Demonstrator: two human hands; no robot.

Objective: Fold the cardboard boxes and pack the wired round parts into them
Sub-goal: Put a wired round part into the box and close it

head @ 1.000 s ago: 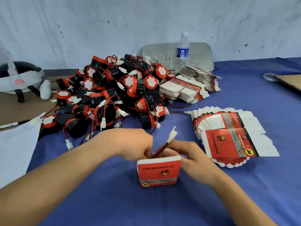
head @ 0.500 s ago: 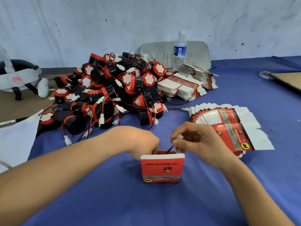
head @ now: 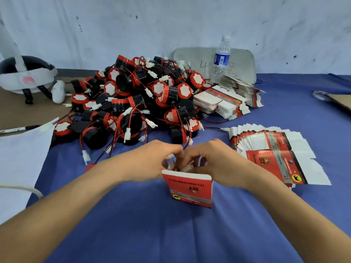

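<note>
Whitewashed, scuffed wall backs a table under a smooth blue cloth (head: 247, 234) in the single head view. At lower centre one folded red box (head: 190, 188) of glossy printed card stands upright on the cloth, its top open. Two bare hands meet over that opening: the left hand (head: 152, 160) grips the box's top edge with curled fingers, and the right hand (head: 214, 160) pinches a small white piece (head: 187, 168) there, too blurred to name. Above them, at centre, lies one heap of wired round parts (head: 144, 99), too many to count: black plastic drums with red rims, white faces, thin red and black leads and white plugs. Right of the heap sit three stacks of flat cartons (head: 218, 103), and at middle right one fan of flat cartons (head: 275, 149). One clear plastic bottle (head: 221, 57) stands at upper centre right, one white-strapped headset (head: 26, 74) lies at upper left, and one sheet of white paper (head: 19, 149) lies at the left edge.
</note>
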